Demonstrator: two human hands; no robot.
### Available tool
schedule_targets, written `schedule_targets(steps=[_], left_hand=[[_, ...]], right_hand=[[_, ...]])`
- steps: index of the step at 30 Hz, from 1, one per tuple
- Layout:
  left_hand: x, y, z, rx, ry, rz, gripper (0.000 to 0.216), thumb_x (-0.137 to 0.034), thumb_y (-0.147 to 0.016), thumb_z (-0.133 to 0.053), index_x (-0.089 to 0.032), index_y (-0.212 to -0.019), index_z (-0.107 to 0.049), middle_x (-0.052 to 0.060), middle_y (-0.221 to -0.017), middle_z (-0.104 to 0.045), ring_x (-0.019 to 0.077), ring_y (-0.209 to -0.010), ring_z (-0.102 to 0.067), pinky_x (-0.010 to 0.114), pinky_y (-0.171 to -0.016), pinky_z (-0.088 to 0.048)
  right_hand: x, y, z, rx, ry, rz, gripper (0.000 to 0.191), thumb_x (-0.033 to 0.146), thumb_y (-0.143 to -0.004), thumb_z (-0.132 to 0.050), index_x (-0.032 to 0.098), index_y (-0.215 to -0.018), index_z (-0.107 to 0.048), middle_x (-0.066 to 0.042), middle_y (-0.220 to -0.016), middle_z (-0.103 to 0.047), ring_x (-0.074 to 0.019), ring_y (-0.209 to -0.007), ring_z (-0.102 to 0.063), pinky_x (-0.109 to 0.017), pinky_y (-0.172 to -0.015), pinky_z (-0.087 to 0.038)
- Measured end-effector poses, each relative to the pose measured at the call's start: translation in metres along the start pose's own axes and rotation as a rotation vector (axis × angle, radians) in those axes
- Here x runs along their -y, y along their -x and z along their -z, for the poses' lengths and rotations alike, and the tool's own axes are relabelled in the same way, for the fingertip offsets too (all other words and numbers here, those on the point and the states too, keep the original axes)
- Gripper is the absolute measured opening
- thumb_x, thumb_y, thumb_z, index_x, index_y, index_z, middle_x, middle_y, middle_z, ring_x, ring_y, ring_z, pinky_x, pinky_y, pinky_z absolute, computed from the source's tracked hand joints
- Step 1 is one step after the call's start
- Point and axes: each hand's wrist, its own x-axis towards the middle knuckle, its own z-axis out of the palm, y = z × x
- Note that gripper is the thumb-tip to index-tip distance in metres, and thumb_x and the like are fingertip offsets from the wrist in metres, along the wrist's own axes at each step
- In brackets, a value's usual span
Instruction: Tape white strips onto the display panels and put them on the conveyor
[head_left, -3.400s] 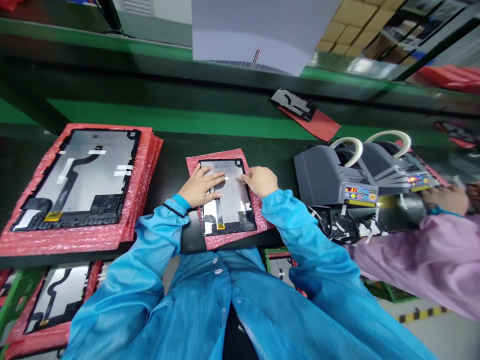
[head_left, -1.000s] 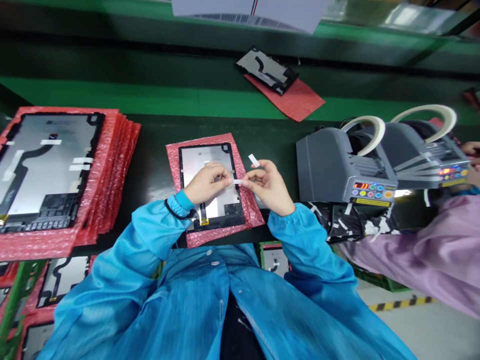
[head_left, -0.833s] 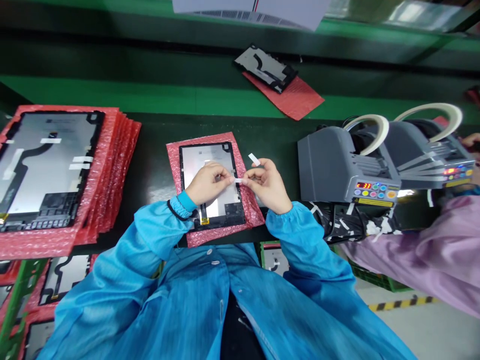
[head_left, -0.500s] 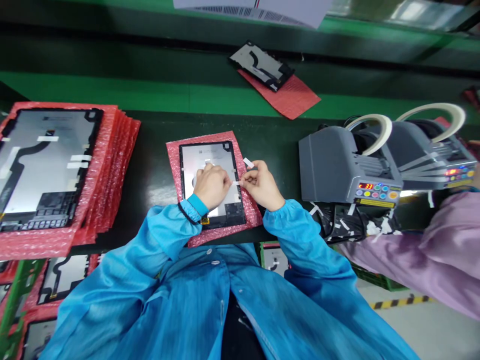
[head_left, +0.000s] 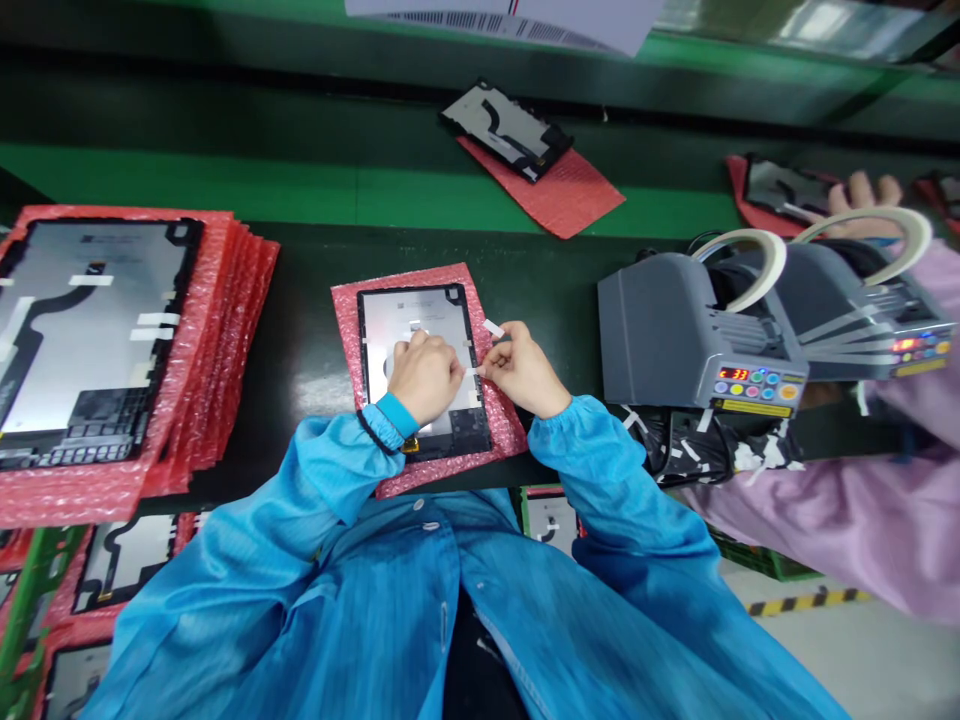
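A tablet display panel (head_left: 416,310) lies back side up on a red bubble-wrap sheet (head_left: 346,330) on the dark bench in front of me. My left hand (head_left: 424,375) and my right hand (head_left: 521,368) meet low over the panel's right side, both pinching one small white tape strip (head_left: 472,371) between their fingertips. A second tape strip (head_left: 493,328) sticks up from a finger of my right hand. Blue sleeves cover both my arms.
A stack of panels on red bubble wrap (head_left: 90,340) sits at the left. Two grey tape dispensers (head_left: 694,325) stand at the right. Another panel on red wrap (head_left: 506,125) lies on the green conveyor. A co-worker in a pink sleeve (head_left: 862,520) reaches toward the belt at the right.
Both hands have come down from a raised position to just over the panel, still holding the strip. The panel on the conveyor drifted left. The co-worker's hand has reached up to the belt.
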Motion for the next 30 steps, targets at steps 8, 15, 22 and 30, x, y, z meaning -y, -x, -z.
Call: schedule_targets(steps=[8, 15, 22, 30], left_hand=[[0.011, -0.002, 0.005, -0.072, 0.077, 0.068, 0.006, -0.023, -0.078, -0.062, -0.018, -0.078, -0.061, 0.009, -0.083, -0.062, 0.0301, -0.097, -0.052, 0.045, -0.083, -0.040], [0.020, -0.018, 0.024, -0.093, 0.287, -0.111, 0.013, -0.030, -0.086, -0.057, -0.018, -0.082, -0.063, 0.003, -0.082, -0.060, 0.0216, -0.091, -0.051, 0.038, -0.088, -0.038], [0.022, -0.022, 0.016, 0.001, 0.308, -0.071, 0.015, -0.024, -0.086, -0.054, -0.018, -0.074, -0.060, 0.002, -0.075, -0.059, 0.0200, -0.085, -0.053, 0.037, -0.085, -0.039], [0.017, -0.019, 0.010, 0.002, 0.203, 0.024, 0.020, -0.028, -0.089, -0.052, -0.018, -0.074, -0.060, 0.006, -0.083, -0.063, 0.0251, -0.094, -0.053, 0.041, -0.085, -0.038]], right_hand=[[-0.008, -0.015, 0.022, 0.099, 0.003, -0.010, 0.046, 0.049, -0.064, -0.074, 0.022, -0.085, -0.043, 0.011, -0.051, -0.043, -0.0091, -0.047, -0.037, -0.023, -0.051, -0.028], [0.023, -0.001, 0.027, 0.278, -0.059, 0.232, 0.046, 0.064, -0.082, -0.052, 0.019, -0.073, -0.054, 0.002, -0.065, -0.049, -0.0128, -0.065, -0.046, -0.026, -0.062, -0.038], [0.017, -0.003, 0.024, 0.158, 0.049, 0.168, 0.035, 0.053, -0.082, -0.058, 0.018, -0.079, -0.063, -0.003, -0.077, -0.064, -0.0171, -0.072, -0.055, -0.031, -0.070, -0.044], [0.000, -0.015, 0.009, 0.048, 0.158, 0.296, 0.012, 0.027, -0.080, -0.063, 0.020, -0.070, -0.060, -0.003, -0.082, -0.061, -0.0197, -0.085, -0.056, -0.037, -0.086, -0.043]])
